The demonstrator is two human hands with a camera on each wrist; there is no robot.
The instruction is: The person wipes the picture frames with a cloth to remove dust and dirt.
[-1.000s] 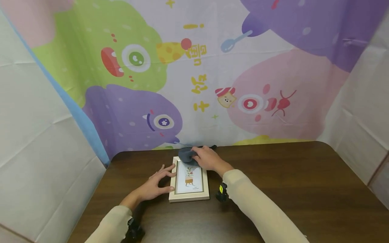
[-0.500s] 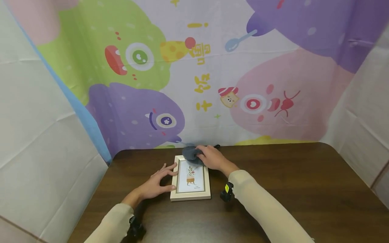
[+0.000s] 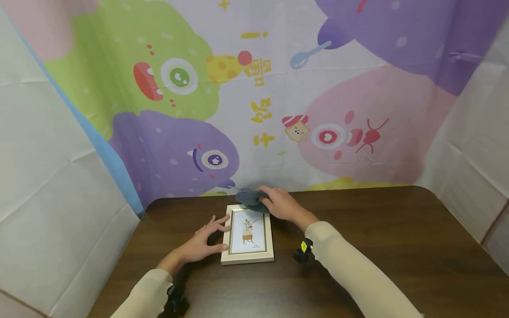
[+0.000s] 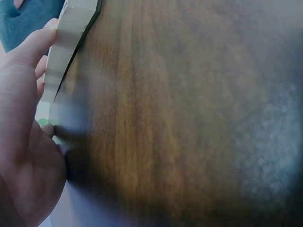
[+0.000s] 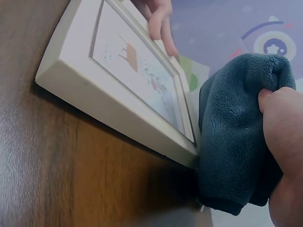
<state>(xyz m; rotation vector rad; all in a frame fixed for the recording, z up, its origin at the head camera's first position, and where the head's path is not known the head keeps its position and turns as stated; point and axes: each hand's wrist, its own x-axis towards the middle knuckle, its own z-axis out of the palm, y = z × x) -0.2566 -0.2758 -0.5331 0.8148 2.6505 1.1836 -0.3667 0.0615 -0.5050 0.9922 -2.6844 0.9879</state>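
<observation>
A cream picture frame (image 3: 248, 258) lies flat on the dark wooden table, with a potted-plant picture inside it. My left hand (image 3: 196, 245) rests against its left edge, fingers spread and thumb touching the lower side. In the right wrist view, fingertips (image 5: 166, 35) of that hand lie on the far rim. My right hand (image 3: 284, 205) grips a bunched blue-grey plush cloth (image 3: 251, 200) at the frame's top edge. Seen from the right wrist, the cloth (image 5: 236, 127) hangs in folds at the frame's end, with the thumb pressed into it. The fingers under the cloth are hidden.
The brown wooden tabletop (image 3: 358, 247) spreads around the frame on both sides. Close behind the frame, a cartoon-printed curtain (image 3: 270, 168) meets the table's back edge. Pale cloth walls (image 3: 51, 185) stand left and right.
My right hand has drawn the cloth slightly up and right, off the picture to the frame's top edge, baring more of the picture. My left hand keeps its place on the frame.
</observation>
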